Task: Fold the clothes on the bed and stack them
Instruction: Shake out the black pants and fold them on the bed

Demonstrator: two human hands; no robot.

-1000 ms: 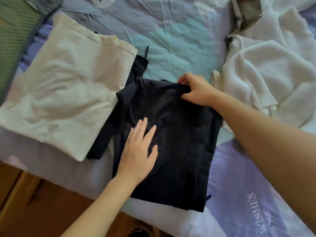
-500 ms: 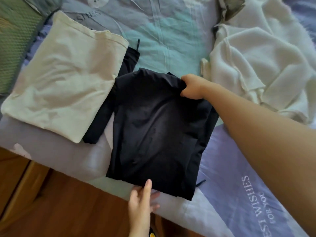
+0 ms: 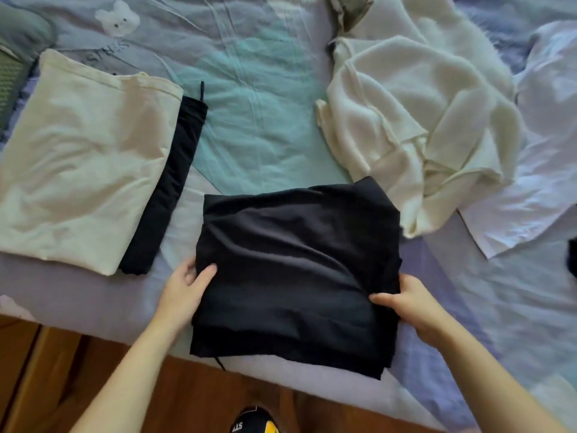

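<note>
The folded black garment [image 3: 296,270] is pinched at both side edges. At its 9 o'clock edge the left hand [image 3: 184,292] is closed on the cloth, the thumb laid on top and the fingers tucked beneath. At its 3 o'clock edge the right hand [image 3: 409,304] is clamped in the same way, thumb on top and fingers hidden under the layers. Each grip is thus pressed together on the fabric, not spread.

The garment is folded into a rough square of several layers and lies near the front edge of the bed [image 3: 259,126], at about 6 o'clock in the view. A thin black cord [image 3: 219,363] is seen hanging from its lower left corner over the edge of the bed.

At 10 o'clock from the garment, well apart from it, a folded cream garment [image 3: 81,170] is laid flat. A second black piece [image 3: 168,185] is stacked under it, and only a long strip along the cream garment's right edge is seen.

At 1 o'clock, just beside the black garment's far right corner, a cream fleecy garment [image 3: 415,120] lies crumpled and unfolded. At 3 o'clock from that heap, a white garment [image 3: 546,157] is spread loosely.

A wooden floor [image 3: 46,376] is seen at 7 o'clock, below the bed's edge.
</note>
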